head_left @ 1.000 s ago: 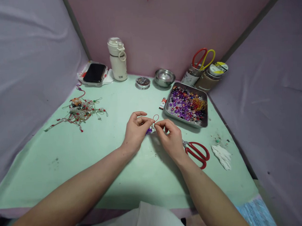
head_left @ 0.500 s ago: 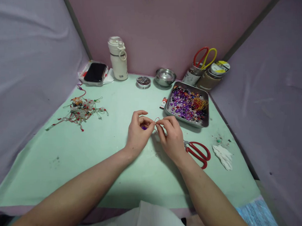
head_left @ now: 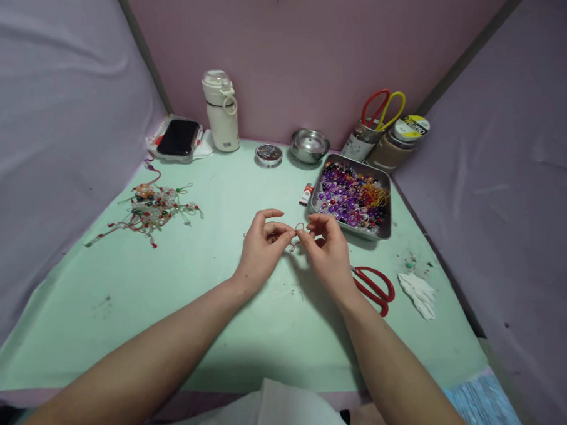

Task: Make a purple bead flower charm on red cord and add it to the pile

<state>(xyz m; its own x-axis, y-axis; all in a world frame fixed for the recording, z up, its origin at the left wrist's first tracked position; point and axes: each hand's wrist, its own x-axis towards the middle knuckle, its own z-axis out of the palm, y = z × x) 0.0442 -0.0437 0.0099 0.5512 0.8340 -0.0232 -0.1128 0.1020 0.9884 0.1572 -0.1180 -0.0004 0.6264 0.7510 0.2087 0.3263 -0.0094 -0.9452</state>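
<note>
The left hand (head_left: 261, 251) and right hand (head_left: 330, 254) each pinch a thin red cord (head_left: 297, 229) between fingertips at mid-table, left of the metal bead tray (head_left: 382, 233). They appear to be looping it, which calls for 2 steady pinches and even tension.

Soft, even light falls from above on the green table (head_left: 213, 316), and faint shadows lie under the left hand (head_left: 261, 251) and right hand (head_left: 330, 257). The edges bow with wide-angle distortion. The red cord (head_left: 297, 227) pinched between the hands looks slightly blurred.

Blades of the red scissors (head_left: 379, 285) hidden behind the right hand (head_left: 332, 260); red cord (head_left: 297, 228) largely concealed by fingertips, knot indiscernible.
</note>
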